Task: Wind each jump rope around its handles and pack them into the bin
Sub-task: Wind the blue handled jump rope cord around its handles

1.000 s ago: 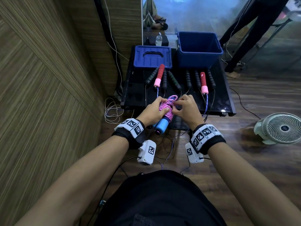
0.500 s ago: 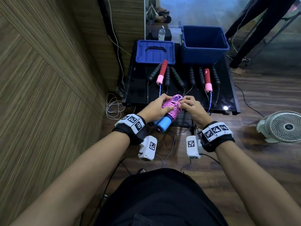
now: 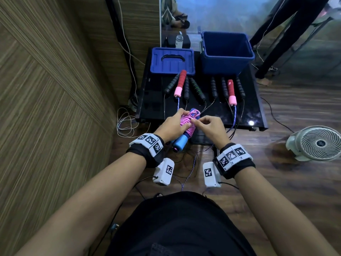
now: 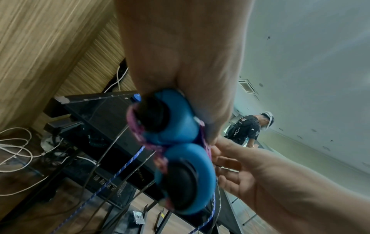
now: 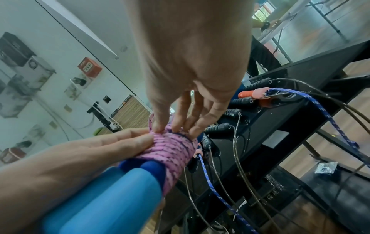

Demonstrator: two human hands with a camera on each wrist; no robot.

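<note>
The left hand [image 3: 170, 126] grips a pair of blue handles [image 3: 180, 144] wound with pink rope [image 3: 187, 122], held in the air just in front of the black table [image 3: 153, 100]. The right hand [image 3: 210, 127] pinches the rope at the top of the winding (fingertips [image 5: 176, 126] pressed on the coils). The blue bin [image 3: 227, 54] stands open at the table's far side, beside its lid [image 3: 172, 60], with other jump ropes [image 3: 203, 87] lying in a row before them.

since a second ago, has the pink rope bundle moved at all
No. The pink rope bundle is still just in front of the black table, at its near edge, as before. The left hand grips it and the right hand pinches its rope.
</note>
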